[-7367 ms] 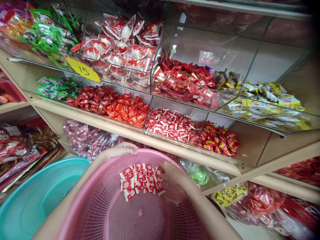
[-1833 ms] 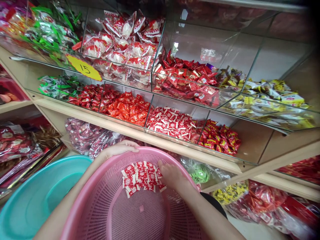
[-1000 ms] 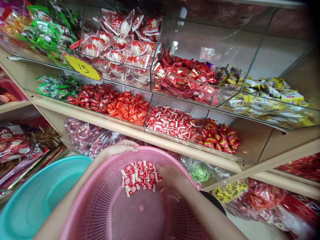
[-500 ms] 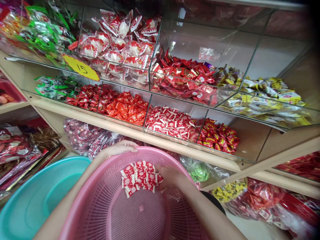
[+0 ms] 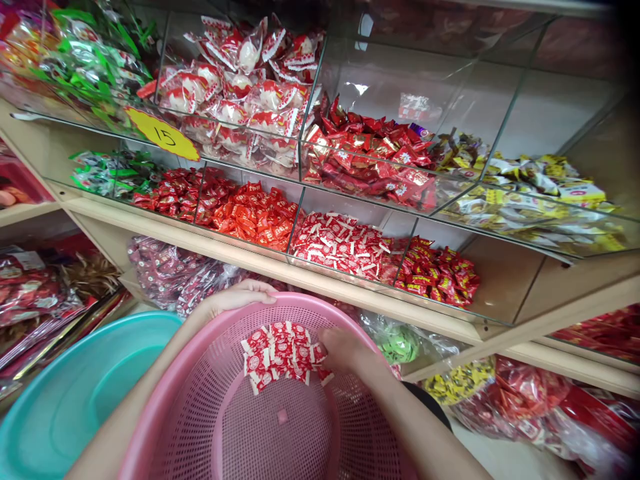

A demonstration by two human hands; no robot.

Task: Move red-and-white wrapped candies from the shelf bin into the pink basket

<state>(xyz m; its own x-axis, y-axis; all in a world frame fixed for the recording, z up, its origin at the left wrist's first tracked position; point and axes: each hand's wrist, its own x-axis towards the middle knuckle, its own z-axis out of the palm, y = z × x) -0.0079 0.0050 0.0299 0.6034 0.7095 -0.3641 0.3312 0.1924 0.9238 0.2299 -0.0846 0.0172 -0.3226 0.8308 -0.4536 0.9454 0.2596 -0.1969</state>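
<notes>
A pink plastic basket with mesh walls is tilted in front of me. My left hand is closed over its far rim. Inside, several small red-and-white wrapped candies lie side by side in rows against the far wall. At the right end of these rows, my right hand is inside the basket with its fingers curled and closed. A wrapped candy shows at the lower edge of that hand, by the fingertips, which are partly hidden.
Beyond the basket are glass-fronted shelves with red-and-white candies, orange-red candies and red-and-yellow candies. A yellow price tag hangs above. A teal tub stands at left; bagged candies lie at lower right.
My right hand has shifted slightly to the right, uncovering more of the candies at the right end of the rows. My left hand and the basket stay in place.
</notes>
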